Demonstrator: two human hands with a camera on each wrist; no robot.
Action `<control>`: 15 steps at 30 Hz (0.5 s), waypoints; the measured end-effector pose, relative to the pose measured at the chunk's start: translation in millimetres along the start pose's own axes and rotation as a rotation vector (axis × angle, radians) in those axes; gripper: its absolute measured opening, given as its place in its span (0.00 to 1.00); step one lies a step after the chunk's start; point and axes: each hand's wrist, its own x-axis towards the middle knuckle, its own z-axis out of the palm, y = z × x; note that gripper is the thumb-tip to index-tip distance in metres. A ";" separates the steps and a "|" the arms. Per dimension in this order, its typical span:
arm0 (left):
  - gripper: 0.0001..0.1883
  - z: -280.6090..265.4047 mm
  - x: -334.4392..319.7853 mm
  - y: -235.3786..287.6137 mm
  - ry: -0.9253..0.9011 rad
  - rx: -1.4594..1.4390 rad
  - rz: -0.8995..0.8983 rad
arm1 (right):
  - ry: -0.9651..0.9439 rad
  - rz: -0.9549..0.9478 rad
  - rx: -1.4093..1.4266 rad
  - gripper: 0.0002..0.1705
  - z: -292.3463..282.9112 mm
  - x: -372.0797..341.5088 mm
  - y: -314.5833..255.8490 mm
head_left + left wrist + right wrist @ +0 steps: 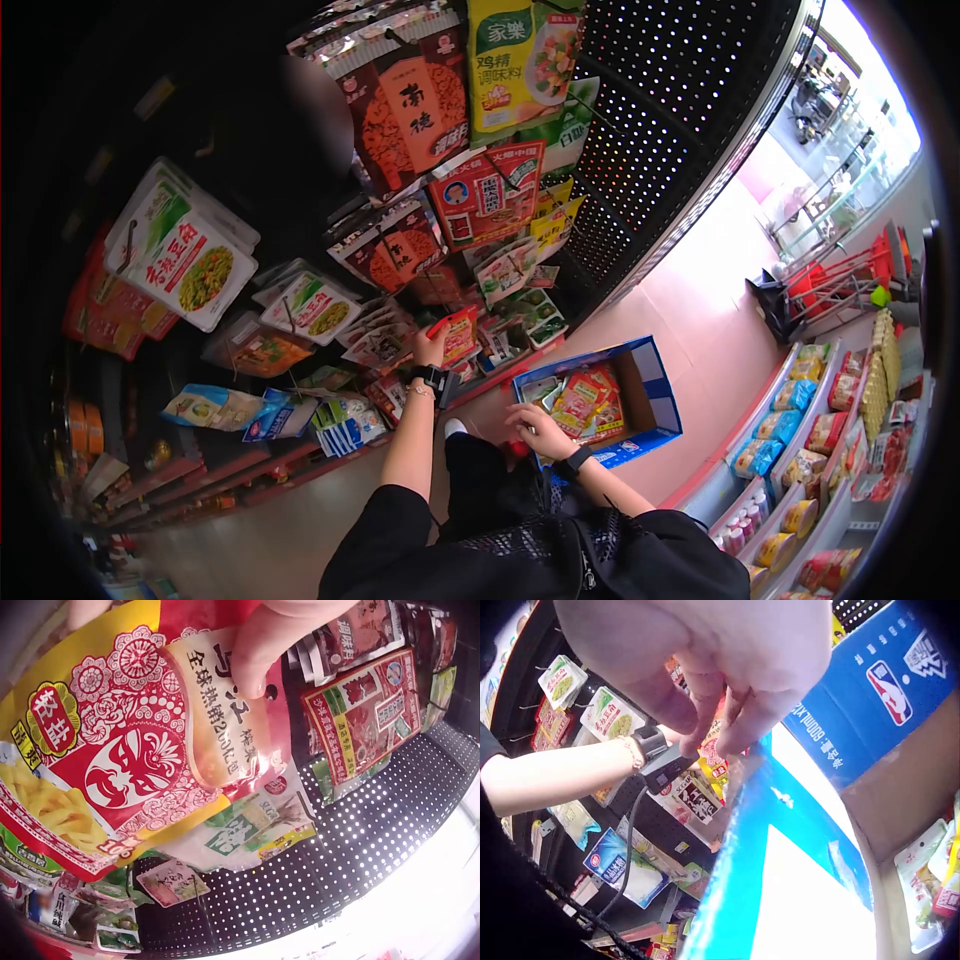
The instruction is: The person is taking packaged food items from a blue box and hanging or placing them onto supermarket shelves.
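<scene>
In the head view my left hand (430, 348) holds a red and yellow food packet (460, 337) beside the hanging rack. The left wrist view shows the thumb of that hand (259, 656) pressed on the front of the packet (112, 757), near its top edge. My right hand (543, 435) is over the near left side of a blue cardboard box (657, 385), its fingers bent loosely downward. From the right wrist, this hand (712, 667) appears above the box's blue wall (855, 697), with nothing seen in its grasp. Several colourful packets (590, 400) lie in the box.
Seasoning packets (405, 115) hang on hooks from a black perforated panel (665, 90). White-topped packs (190, 250) hang at the left. Shelves of snack bags (785, 425) stand at the right. Pinkish floor tiles (700, 270) stretch between the racks, and red folded items (850, 275) stand farther back.
</scene>
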 end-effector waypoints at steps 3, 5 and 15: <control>0.18 5.6 1.7 -1.9 0.000 0.043 -0.054 | -0.011 0.017 0.024 0.14 -0.8 -0.4 -0.5; 0.18 6.7 2.2 -5.8 0.020 0.019 -0.041 | 0.002 0.007 0.002 0.14 1.4 -0.7 -0.7; 0.25 5.3 67.5 -25.1 0.096 0.154 -0.092 | 0.381 0.139 0.089 0.09 0.7 -21.5 16.4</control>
